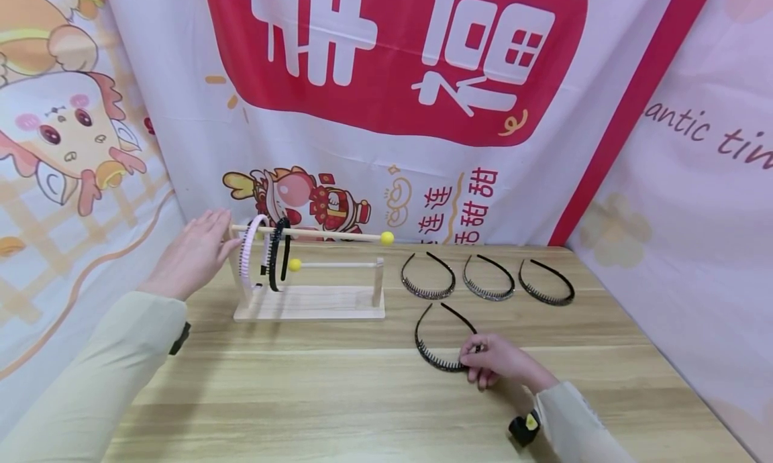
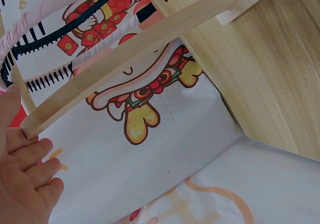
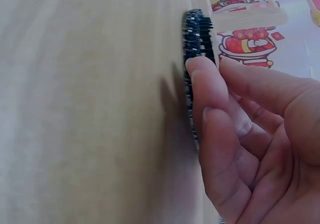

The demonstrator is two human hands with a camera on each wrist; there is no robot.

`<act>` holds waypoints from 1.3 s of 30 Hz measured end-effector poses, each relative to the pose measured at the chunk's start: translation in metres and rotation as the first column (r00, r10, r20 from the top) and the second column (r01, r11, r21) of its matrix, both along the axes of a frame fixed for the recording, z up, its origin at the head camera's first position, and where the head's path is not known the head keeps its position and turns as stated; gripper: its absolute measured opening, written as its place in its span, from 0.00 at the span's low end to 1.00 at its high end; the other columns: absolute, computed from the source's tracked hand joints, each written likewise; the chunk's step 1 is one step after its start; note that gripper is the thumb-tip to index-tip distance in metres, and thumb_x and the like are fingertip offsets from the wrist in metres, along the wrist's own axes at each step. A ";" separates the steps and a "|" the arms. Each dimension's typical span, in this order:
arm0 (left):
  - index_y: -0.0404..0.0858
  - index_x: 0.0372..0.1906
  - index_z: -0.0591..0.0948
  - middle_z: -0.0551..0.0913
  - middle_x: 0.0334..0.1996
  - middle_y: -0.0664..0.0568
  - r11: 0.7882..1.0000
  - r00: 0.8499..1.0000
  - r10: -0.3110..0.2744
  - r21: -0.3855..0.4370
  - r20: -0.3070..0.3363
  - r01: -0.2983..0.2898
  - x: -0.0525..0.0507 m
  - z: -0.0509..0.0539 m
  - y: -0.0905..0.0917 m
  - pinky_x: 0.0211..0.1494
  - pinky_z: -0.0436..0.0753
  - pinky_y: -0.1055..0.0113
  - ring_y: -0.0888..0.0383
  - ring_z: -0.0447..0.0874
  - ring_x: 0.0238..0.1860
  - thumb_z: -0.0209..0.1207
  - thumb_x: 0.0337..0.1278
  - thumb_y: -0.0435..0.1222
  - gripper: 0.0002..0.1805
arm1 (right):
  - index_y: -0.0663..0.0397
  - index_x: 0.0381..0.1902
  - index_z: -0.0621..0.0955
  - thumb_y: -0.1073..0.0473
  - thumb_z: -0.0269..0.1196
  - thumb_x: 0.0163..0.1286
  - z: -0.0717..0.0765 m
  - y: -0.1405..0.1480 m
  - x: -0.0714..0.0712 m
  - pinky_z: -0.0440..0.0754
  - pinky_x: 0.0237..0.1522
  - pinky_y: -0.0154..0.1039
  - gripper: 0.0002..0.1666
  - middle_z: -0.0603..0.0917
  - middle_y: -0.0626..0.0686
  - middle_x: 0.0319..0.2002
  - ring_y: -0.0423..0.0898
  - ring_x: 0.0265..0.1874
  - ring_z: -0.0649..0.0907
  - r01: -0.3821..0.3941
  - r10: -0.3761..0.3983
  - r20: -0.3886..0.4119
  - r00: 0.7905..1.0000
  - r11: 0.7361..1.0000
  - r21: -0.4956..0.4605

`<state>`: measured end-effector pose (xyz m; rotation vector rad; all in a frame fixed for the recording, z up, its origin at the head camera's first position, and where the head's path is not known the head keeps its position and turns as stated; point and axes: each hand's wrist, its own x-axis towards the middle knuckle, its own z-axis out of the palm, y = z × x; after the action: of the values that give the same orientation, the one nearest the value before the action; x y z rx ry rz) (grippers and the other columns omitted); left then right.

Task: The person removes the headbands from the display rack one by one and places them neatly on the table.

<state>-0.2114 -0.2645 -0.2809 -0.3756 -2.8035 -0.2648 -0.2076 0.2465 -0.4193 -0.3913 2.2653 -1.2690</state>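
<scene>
My left hand (image 1: 196,251) rests at the top of the left post of a wooden rack (image 1: 308,309), its fingers straight; in the left wrist view the fingers touch the post's end (image 2: 32,126). From the rack's upper rod (image 1: 338,235) hang a pink headband (image 1: 246,251) and a black headband (image 1: 274,255). Between thumb and fingers, my right hand (image 1: 492,359) pinches a black toothed headband (image 1: 425,355) by its right side, low over the table. The right wrist view shows the headband's glittery band (image 3: 192,34) on edge, partly hidden by the fingers.
Three more dark toothed headbands, left (image 1: 429,294), middle (image 1: 489,295) and right (image 1: 546,299), lie in a row at the table's back right. Yellow balls cap the upper rod (image 1: 387,238) and lower rod (image 1: 294,265). Printed cloth (image 1: 386,127) hangs behind the wooden table (image 1: 302,402).
</scene>
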 end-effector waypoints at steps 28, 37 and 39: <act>0.21 0.66 0.50 0.50 0.65 0.26 1.000 1.000 0.000 0.001 0.019 0.000 -0.001 0.000 0.001 0.69 0.39 0.48 0.32 0.44 0.66 0.44 0.70 0.40 0.32 | 0.61 0.57 0.72 0.59 0.60 0.65 0.101 -0.025 -0.046 0.84 0.25 0.48 0.23 0.82 0.56 0.28 0.57 0.22 0.81 0.060 -0.056 -0.231 0.971 0.998 0.009; 0.21 0.66 0.50 0.50 0.65 0.26 1.000 1.000 0.000 0.001 0.013 0.000 -0.001 0.000 0.000 0.69 0.39 0.48 0.32 0.45 0.66 0.44 0.70 0.39 0.32 | 0.57 0.58 0.72 0.61 0.60 0.65 0.137 -0.052 -0.067 0.84 0.24 0.46 0.23 0.82 0.58 0.32 0.55 0.22 0.81 0.031 -0.019 -0.301 0.953 0.999 0.037; 0.21 0.66 0.50 0.50 0.65 0.25 1.000 1.000 0.001 0.003 0.011 -0.001 0.000 0.000 0.000 0.69 0.40 0.47 0.31 0.45 0.65 0.44 0.69 0.39 0.32 | 0.57 0.58 0.72 0.60 0.60 0.65 0.144 -0.060 -0.071 0.84 0.25 0.46 0.24 0.82 0.58 0.33 0.54 0.22 0.81 0.022 -0.011 -0.319 0.948 0.999 0.029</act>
<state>-0.2117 -0.2644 -0.2808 -0.3738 -2.8137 -0.2714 -0.2782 0.1868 -0.2749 -0.6054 2.5580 -1.2493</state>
